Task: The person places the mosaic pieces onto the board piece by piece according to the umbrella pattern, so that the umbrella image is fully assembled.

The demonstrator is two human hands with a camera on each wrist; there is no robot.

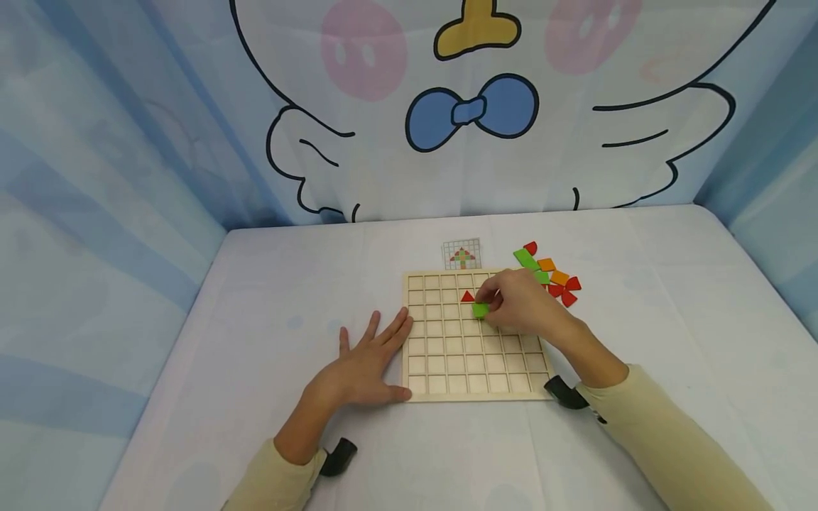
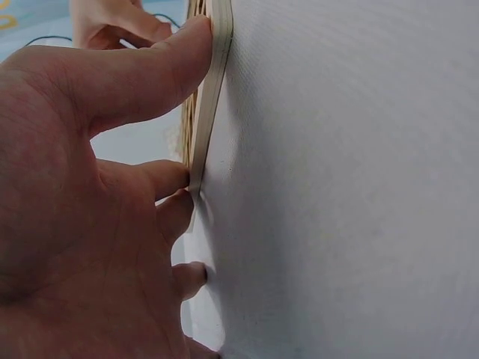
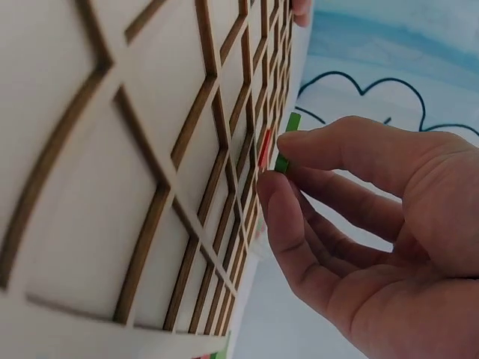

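A wooden grid board [image 1: 437, 387] lies on the white table, its squares divided by thin raised strips. My right hand [image 1: 519, 301] pinches a green square tile [image 1: 481, 310] between thumb and fingers, close over the upper middle of the board. In the right wrist view the green tile [image 3: 287, 142] is held on edge near the grid. A red triangle tile [image 1: 467, 297] sits in a cell just up and left of it. My left hand [image 1: 363, 365] is spread flat, thumb and fingertips touching the board's left edge, as the left wrist view also shows.
A small pattern card [image 1: 461, 254] with a coloured figure on a grid lies behind the board. Several loose red, green and orange tiles [image 1: 568, 298] are scattered at the board's upper right. A printed curtain [image 1: 473, 177] hangs behind the table.
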